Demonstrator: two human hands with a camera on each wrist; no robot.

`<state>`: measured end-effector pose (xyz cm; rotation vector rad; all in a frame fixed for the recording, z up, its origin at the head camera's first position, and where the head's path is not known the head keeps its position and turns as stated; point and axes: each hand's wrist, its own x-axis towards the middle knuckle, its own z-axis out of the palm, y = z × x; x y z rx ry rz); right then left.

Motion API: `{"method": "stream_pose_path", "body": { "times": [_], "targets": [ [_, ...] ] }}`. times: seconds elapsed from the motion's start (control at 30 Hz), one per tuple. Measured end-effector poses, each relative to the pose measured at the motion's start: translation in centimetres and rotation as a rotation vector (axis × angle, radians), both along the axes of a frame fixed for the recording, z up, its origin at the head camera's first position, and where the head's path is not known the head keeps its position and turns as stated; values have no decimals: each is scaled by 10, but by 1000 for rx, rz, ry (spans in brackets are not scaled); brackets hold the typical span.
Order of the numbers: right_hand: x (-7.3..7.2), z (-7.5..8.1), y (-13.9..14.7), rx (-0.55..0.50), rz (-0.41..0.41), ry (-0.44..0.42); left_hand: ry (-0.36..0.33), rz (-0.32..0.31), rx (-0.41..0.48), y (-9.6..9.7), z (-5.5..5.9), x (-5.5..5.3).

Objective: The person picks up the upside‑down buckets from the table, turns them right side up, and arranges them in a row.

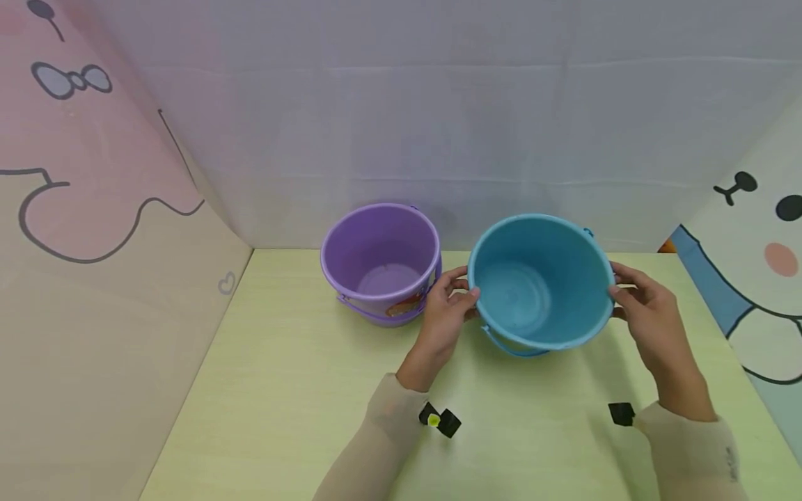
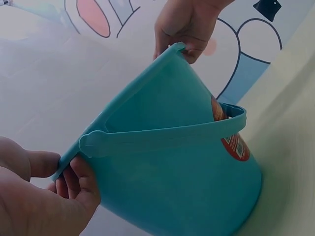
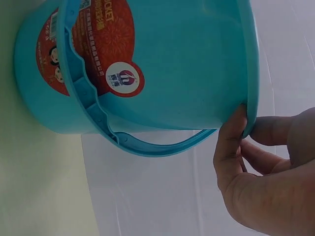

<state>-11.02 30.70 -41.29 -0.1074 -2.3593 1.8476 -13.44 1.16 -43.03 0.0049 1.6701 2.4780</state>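
Observation:
A teal plastic bucket (image 1: 520, 292) is held by its rim between both hands, its mouth toward the head camera. My left hand (image 1: 445, 320) pinches the rim on the left side, thumb over the edge and fingers beneath. On the opposite side my right hand (image 1: 654, 327) pinches the rim the same way. The bucket's handle (image 2: 167, 137) hangs down along its outer wall. A red label (image 3: 110, 44) shows on the side in the right wrist view. Just left of my left hand stands a purple bucket (image 1: 382, 250), upright with its handle lowered.
The pale yellow-green table (image 1: 282, 390) lies under both buckets. Behind it hangs a white sheet (image 1: 438, 125). Cartoon-printed panels close in the left (image 1: 106, 292) and right (image 1: 764, 278) sides. Black square pieces sit by each cuff.

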Motion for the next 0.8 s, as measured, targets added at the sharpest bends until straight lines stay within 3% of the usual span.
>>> {"method": "stream_pose_path", "body": {
  "times": [0.23,0.47,0.8],
  "targets": [
    [-7,0,-1,44,-12,-18,-78,18,74,4,-3,-8],
    [-18,-1,-4,169,-49,-81,-123,43,125,9,-3,-15],
    [-32,0,-6,175,-48,-135,-176,98,194,15,-1,-23]
  ]
}}
